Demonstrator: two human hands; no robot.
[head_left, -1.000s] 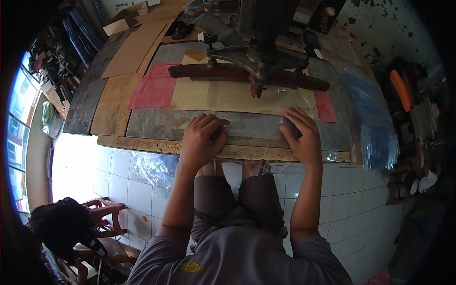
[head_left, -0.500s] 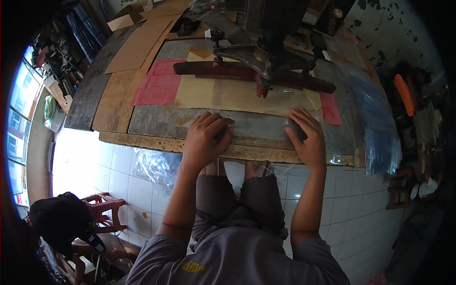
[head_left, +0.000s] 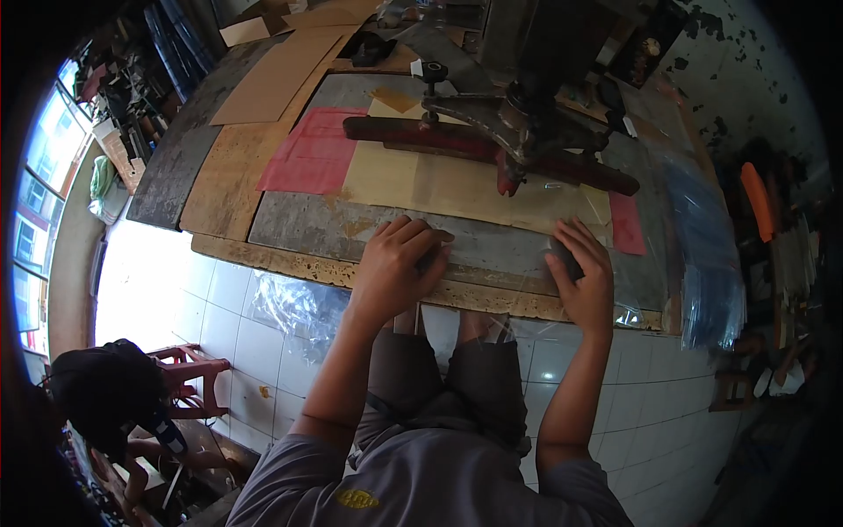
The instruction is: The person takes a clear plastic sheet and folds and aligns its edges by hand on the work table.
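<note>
My left hand [head_left: 398, 268] rests at the front of the grey metal plate [head_left: 492, 237], its fingers curled over something dark, mostly hidden. Farther right, my right hand [head_left: 587, 279] grips a dark rounded block [head_left: 565, 258] between thumb and fingers. Clear plastic film [head_left: 536, 303] shows faintly near the front edge by that hand. Beyond both hands lies a yellowish sheet [head_left: 457, 191] on the plate, with a red sheet [head_left: 307, 154] to its left and a red piece [head_left: 626, 224] to its right. Over them hangs a press bar [head_left: 395, 134] under a dark metal bracket.
Brown cardboard [head_left: 274, 83] lies at the back left, and a stack of clear plastic sleeves [head_left: 707, 255] at the right. Crumpled clear plastic [head_left: 299, 307] hangs below the wooden edge [head_left: 272, 266]. A person in a black cap [head_left: 105, 386] sits lower left beside a red stool [head_left: 198, 378].
The view has shifted, so the table and press appear farther right and slightly rotated. Both hands keep nearly the same place on the plate's front.
</note>
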